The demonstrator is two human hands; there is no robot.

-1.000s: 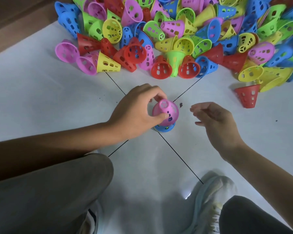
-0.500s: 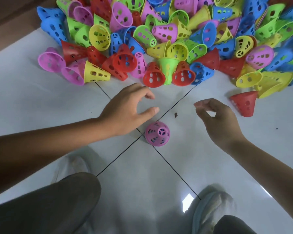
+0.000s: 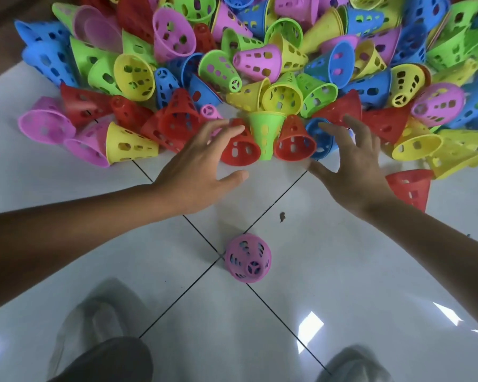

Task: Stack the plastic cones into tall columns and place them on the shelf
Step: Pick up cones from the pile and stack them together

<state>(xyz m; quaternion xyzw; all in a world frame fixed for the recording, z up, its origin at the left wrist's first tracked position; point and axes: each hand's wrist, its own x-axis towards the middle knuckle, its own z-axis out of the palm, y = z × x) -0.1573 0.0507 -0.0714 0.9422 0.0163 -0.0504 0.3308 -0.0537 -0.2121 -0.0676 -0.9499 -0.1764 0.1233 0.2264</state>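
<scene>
A large heap of perforated plastic cones (image 3: pixel 260 64) in pink, blue, green, yellow and red covers the far floor. A short stack topped by a pink cone (image 3: pixel 248 257), with blue showing through its holes, stands upright alone on the tile joint near me. My left hand (image 3: pixel 202 164) reaches with spread fingers over a red cone (image 3: pixel 242 148) at the heap's front edge, holding nothing. My right hand (image 3: pixel 348 161) is spread over a blue cone (image 3: pixel 322 139), beside another red cone (image 3: pixel 294 142) and an upright green cone (image 3: pixel 265 136). No shelf is in view.
White glossy floor tiles (image 3: pixel 329 271) with dark joints lie between me and the heap. A lone red cone (image 3: pixel 411 188) lies at the right. My knee (image 3: pixel 108 362) and shoes are at the bottom edge. A small dark speck (image 3: pixel 282 216) lies on the tile.
My left hand let go of the pink cone, leaving it on the stack. Both hands then moved forward to the front edge of the heap with fingers spread.
</scene>
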